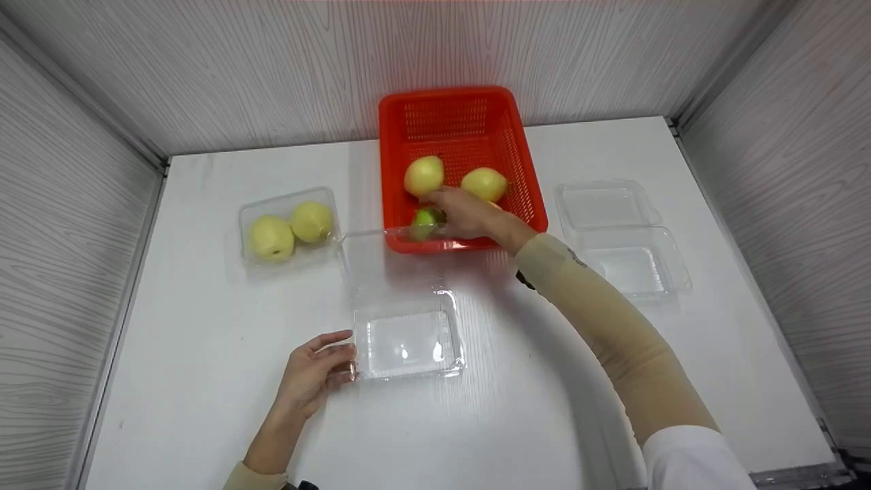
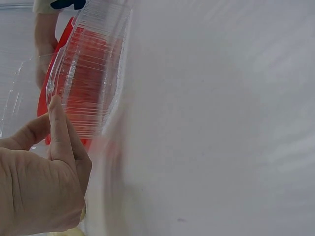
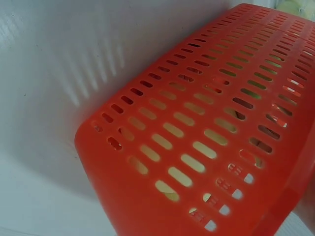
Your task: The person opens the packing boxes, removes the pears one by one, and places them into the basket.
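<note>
A hinged clear plastic box (image 1: 408, 344) lies opened on the table, its lid raised toward the basket. At the box's left edge my left hand (image 1: 309, 371) pinches the rim between thumb and fingers; the left wrist view shows this hand (image 2: 54, 167) against the ribbed wall. My right hand (image 1: 463, 211) reaches down into the red basket (image 1: 449, 248), its fingers between a yellow-green pear-like fruit (image 1: 423, 175) and a green fruit (image 1: 426, 224). Whether they grip either one is hidden. Another yellow fruit (image 1: 484, 184) lies beyond the hand. In the right wrist view, the basket wall (image 3: 162, 118) hides the right hand's fingers.
On the left stands a clear box (image 1: 252, 207) with two yellow fruits (image 1: 272, 238) in it. Another opened clear box (image 1: 622, 265) lies at the right, beyond the right forearm. Wood-grained panels (image 1: 272, 68) enclose the white table (image 1: 204, 381) at the back and sides.
</note>
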### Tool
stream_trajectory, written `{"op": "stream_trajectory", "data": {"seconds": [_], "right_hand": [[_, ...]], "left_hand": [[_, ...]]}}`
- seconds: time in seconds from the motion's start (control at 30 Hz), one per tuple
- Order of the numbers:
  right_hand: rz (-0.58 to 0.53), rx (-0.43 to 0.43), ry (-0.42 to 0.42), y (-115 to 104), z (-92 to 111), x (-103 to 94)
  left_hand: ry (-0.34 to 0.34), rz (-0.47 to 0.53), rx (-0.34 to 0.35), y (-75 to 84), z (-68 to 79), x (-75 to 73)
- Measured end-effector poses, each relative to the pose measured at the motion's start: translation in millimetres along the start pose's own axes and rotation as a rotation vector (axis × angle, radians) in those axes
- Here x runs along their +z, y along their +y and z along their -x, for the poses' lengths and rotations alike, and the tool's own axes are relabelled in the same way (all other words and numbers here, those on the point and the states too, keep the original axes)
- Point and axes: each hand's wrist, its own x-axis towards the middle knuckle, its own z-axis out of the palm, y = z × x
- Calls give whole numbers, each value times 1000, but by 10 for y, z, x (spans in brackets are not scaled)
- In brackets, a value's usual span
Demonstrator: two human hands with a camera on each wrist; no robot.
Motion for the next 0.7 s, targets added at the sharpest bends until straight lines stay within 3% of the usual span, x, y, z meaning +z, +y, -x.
{"op": "stream_trajectory", "data": {"seconds": [0.43, 0.7], "right_hand": [[-77, 39, 21, -40, 138, -127], [-64, -7, 73, -70, 298, -205]], "left_hand": [[2, 7, -10, 0, 0, 5], [-8, 0, -11, 1, -6, 4]]}}
